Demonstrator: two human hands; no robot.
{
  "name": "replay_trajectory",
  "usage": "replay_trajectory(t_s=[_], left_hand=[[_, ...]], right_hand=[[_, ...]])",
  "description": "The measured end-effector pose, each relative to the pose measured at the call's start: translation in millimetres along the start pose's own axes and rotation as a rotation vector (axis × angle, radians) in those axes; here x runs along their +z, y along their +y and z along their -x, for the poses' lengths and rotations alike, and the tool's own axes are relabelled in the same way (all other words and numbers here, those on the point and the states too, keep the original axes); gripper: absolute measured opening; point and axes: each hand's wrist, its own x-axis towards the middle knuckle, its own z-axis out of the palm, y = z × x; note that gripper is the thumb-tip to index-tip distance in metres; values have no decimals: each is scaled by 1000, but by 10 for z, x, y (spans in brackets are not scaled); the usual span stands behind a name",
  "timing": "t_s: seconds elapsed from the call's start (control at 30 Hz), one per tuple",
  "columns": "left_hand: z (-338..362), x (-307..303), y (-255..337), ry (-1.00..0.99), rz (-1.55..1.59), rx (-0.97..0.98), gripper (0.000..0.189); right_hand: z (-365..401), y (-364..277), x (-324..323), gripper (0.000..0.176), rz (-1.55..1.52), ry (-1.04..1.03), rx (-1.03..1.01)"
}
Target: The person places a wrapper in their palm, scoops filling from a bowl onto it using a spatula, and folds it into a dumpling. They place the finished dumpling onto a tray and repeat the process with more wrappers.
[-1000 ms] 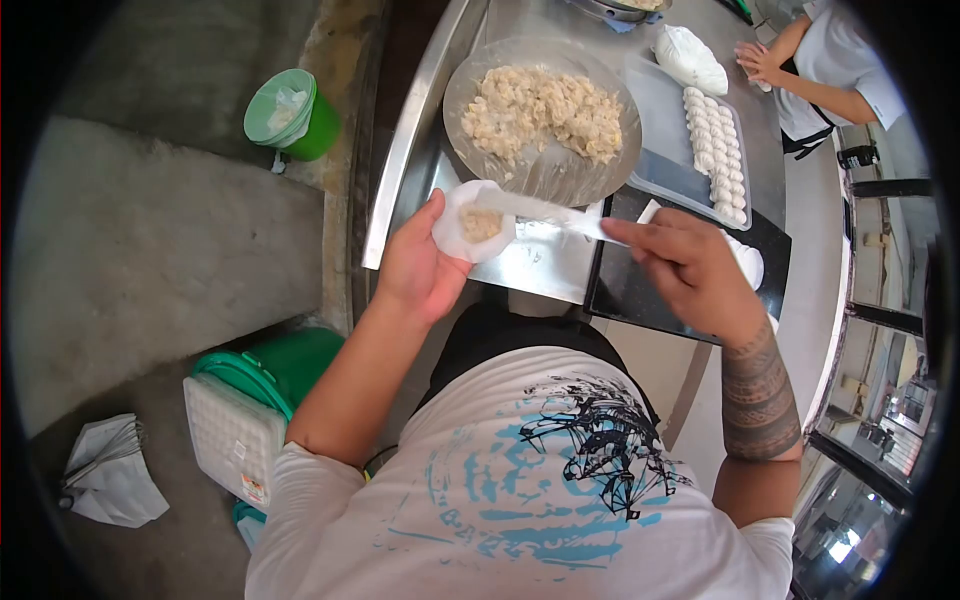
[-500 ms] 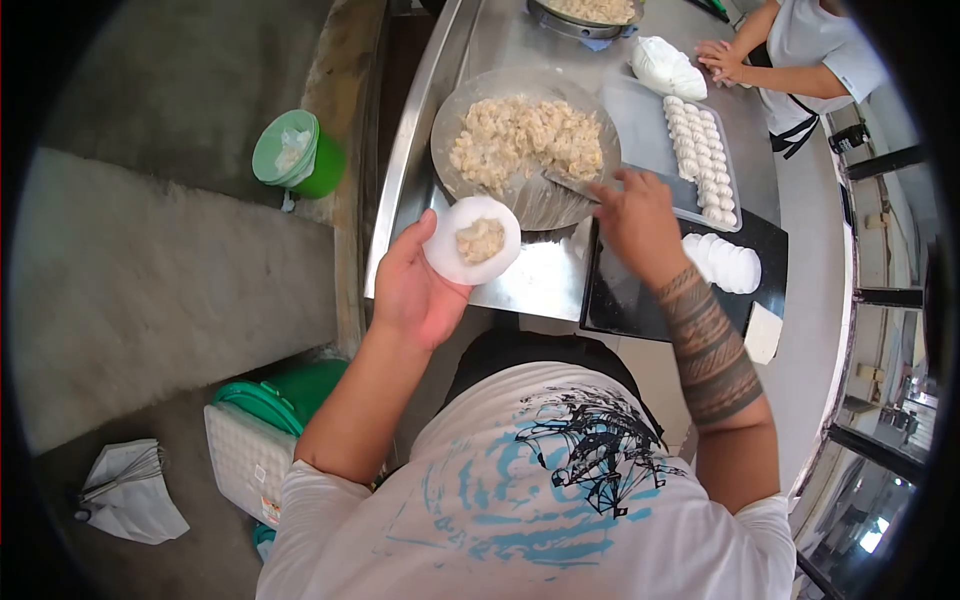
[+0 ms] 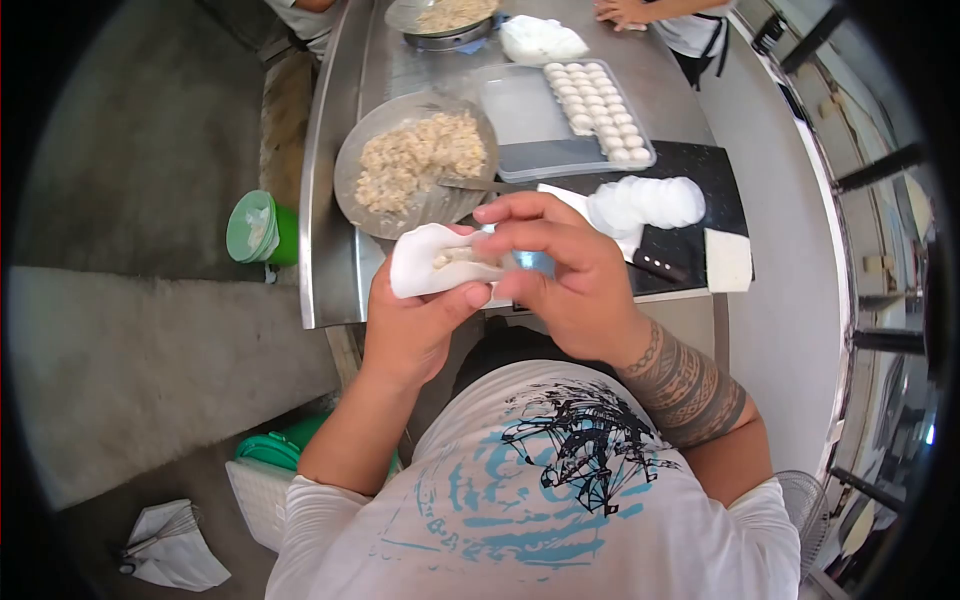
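A round white dumpling wrapper (image 3: pixel 418 262) is cupped in my left hand (image 3: pixel 412 330), its sides curled up around a small mound of filling (image 3: pixel 452 258). My right hand (image 3: pixel 572 275) has its thumb and fingertips at the wrapper's right edge. Just beyond my hands, a wide metal bowl (image 3: pixel 350 170) holds a chunky pale filling mix (image 3: pixel 415 155). A flat metal spreader (image 3: pixel 475 185) lies with its blade in the bowl, and its far end is partly hidden behind my right hand. Fanned-out round wrappers (image 3: pixel 650 203) lie right of my right hand.
Rows of finished dumplings (image 3: pixel 600 110) sit in a clear plastic tray (image 3: pixel 510 80). A black board (image 3: pixel 715 180) carries the wrappers, a dark knife handle (image 3: pixel 660 266) and a folded white cloth (image 3: pixel 728 260). At the back are a white bag (image 3: pixel 540 40) and a co-worker's hands (image 3: pixel 625 12).
My right hand has let go of the spreader, left in the bowl, and come to the wrapper. The wrapper's flat disc is now folded upward around the filling. The view has shifted.
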Motion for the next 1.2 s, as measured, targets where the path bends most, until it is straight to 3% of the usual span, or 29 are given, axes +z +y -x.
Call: replay_trajectory(t_s=[0.07, 0.2, 0.3, 0.33, 0.47, 0.53, 0.7, 0.77, 0.93, 1.03, 1.2], left_hand=[[34, 250, -80, -9, 79, 60, 66], [133, 629, -255, -96, 177, 24, 79], [165, 984, -458, -85, 229, 12, 75], [198, 1099, -496, -63, 229, 4, 72], [355, 1383, -700, -81, 12, -7, 65], [435, 1371, -712, -87, -249, 2, 62], [381, 1418, -703, -345, -438, 147, 63], [424, 1496, -736, -328, -388, 175, 61], [613, 1715, -1017, -76, -123, 190, 51], [644, 1595, -998, -150, -270, 210, 47], [594, 1490, -938, -208, -371, 346, 43]], right_hand=[[198, -147, -94, 45, -124, 117, 8], [578, -280, -410, 36, -156, 151, 165], [727, -351, -718, 26, -3, 170, -24], [766, -422, -782, 19, 16, 221, -35], [1056, -550, -1017, 17, -21, 273, 14], [1149, -527, -1136, 17, 94, 239, -7], [1293, -597, -1238, 15, -87, 220, 68], [1328, -589, -1288, 13, -106, 186, 89], [1366, -613, -1393, 12, 12, 93, 85], [1364, -656, -1401, 11, 17, 88, 19], [1275, -642, -1304, 10, -142, 68, 115]])
